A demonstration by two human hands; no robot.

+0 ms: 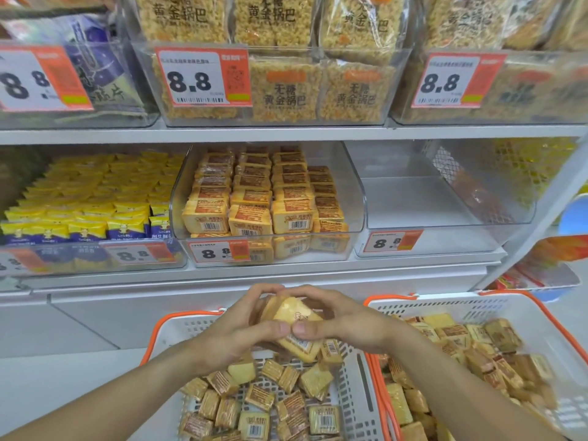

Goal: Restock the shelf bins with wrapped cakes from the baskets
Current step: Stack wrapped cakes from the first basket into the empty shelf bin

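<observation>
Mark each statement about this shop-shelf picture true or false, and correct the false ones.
1. Both hands hold a stack of wrapped cakes above the left basket. True.
2. The clear bin on the right of the middle shelf is full of cakes. False: it holds nothing that can be seen.
3. The middle bin holds cakes in neat rows. True.
4. The right basket is empty. False: it holds many loose cakes.
5. The left hand hangs idle by the shelf. False: it grips the stack together with the right hand.
</observation>
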